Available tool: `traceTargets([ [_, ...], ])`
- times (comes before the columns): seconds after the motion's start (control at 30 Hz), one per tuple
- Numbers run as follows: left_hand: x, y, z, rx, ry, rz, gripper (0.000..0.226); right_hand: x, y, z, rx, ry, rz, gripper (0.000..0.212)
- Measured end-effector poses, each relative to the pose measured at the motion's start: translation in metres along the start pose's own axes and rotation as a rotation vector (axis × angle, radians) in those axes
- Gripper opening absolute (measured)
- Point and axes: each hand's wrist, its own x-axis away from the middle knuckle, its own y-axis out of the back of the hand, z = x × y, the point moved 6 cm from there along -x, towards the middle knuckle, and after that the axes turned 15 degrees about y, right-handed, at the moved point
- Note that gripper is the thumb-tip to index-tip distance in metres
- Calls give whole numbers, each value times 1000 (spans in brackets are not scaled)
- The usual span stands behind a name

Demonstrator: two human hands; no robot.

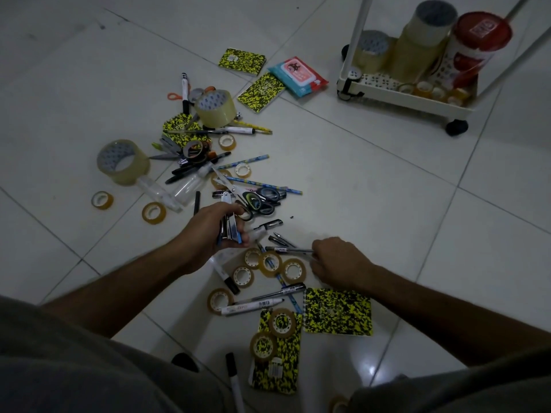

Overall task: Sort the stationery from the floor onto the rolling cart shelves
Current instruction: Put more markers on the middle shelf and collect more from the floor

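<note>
While the left hand (213, 234) grips a bundle of staplers (231, 226), the right hand (337, 260) pinches a black pen (287, 249) lying on the floor (372, 189); the rolling cart (408, 96) stands well apart.

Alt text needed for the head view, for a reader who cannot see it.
A person's left hand holds a bundle of staplers while the right hand pinches a black pen on a tiled floor strewn with stationery; a rolling cart holding tape rolls stands beyond.
</note>
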Motion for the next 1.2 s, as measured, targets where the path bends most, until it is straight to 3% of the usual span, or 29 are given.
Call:
traceTargets([
  [0.1,1,-2,-2,-8,-1,7,18,1,9,-12,-159,-44,12,21],
  [0.23,0,-10,-8,-41,-1,28,18,14,35,-32,-640,-142,-54,27],
  [0.4,-8,-32,-24,-72,18,86,19,20,47,-45,-1218,-232,-128,14],
  [0.57,-17,-64,-56,-58,1,138,24,21,77,-46,-1530,-191,-207,17],
  [0.77,-28,-99,-107,-91,-30,183,26,18,123,-70,-1656,-156,-394,14],
  [1.07,-31,-146,-202,-183,-136,208,18,3,226,-134,-1524,-162,-611,17],
  [1.2,-29,-173,-239,-213,-198,254,18,6,278,-142,-1443,-40,-670,18],
])
